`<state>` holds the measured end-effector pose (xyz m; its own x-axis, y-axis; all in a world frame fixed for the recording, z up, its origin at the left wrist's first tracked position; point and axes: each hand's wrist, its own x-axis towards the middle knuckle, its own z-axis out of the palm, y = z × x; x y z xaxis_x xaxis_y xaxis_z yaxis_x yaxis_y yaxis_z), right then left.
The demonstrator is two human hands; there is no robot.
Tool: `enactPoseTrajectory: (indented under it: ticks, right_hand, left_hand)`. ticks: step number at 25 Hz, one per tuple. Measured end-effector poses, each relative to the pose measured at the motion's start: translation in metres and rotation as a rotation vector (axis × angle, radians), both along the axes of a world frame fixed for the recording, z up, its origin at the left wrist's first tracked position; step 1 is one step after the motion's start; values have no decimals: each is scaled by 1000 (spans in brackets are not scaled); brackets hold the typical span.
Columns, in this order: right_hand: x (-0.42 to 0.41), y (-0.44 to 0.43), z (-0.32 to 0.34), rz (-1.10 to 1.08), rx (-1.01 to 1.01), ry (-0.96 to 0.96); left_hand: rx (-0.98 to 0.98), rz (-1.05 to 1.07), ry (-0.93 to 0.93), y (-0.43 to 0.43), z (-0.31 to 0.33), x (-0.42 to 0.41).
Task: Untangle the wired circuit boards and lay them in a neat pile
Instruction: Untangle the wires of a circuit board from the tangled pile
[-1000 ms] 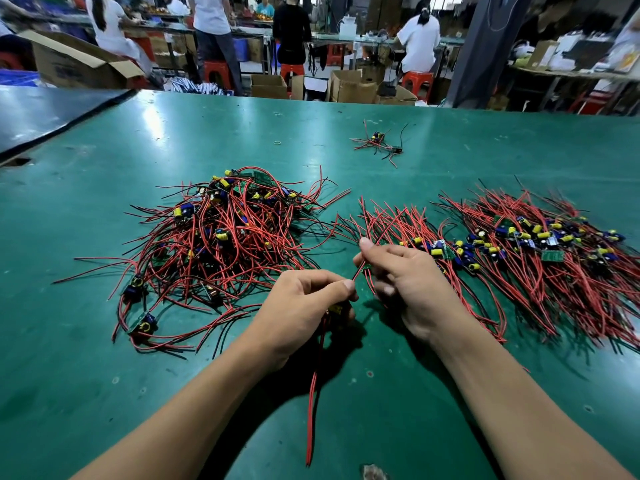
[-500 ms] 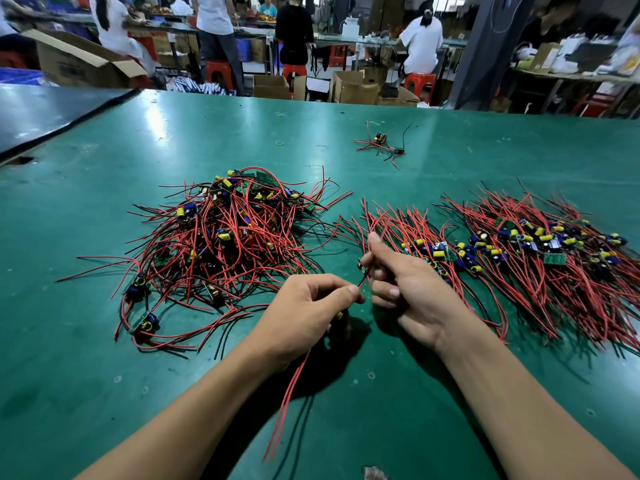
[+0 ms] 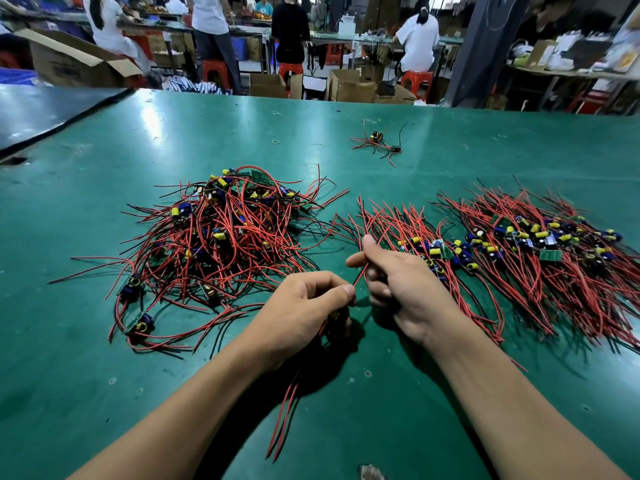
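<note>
A tangled heap of wired circuit boards (image 3: 225, 237) with red and black wires lies left of centre on the green table (image 3: 104, 393). Straightened boards lie side by side in a pile (image 3: 540, 244) on the right. My left hand (image 3: 298, 313) grips one small board, mostly hidden under its fingers, and its red wires (image 3: 284, 420) trail toward me. My right hand (image 3: 398, 278) pinches a red wire of that same board just above the left hand's thumb.
A lone wired board (image 3: 377, 142) lies far back on the table. A dark table surface (image 3: 41, 109) adjoins at the far left. Cardboard boxes (image 3: 349, 86), red stools and several people stand beyond the far edge.
The trailing red wires below my left hand swung from straight down to the left. My right hand rose a little along its wire. The piles did not move.
</note>
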<state>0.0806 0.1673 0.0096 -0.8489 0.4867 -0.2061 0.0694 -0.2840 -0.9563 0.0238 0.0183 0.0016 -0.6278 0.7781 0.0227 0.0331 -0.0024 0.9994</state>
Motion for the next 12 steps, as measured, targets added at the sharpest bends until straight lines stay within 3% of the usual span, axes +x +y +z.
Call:
enactPoseTrajectory:
  ticks: [5, 9, 12]
  right_hand:
    - [0, 14, 11, -158, -302, 79]
    - [2, 13, 14, -125, -507, 104]
    - [1, 10, 10, -82, -457, 96]
  left_hand:
    - [-33, -54, 2, -1, 4, 3]
    - [-55, -70, 2, -3, 5, 3]
    - [-70, -46, 28, -5, 4, 2]
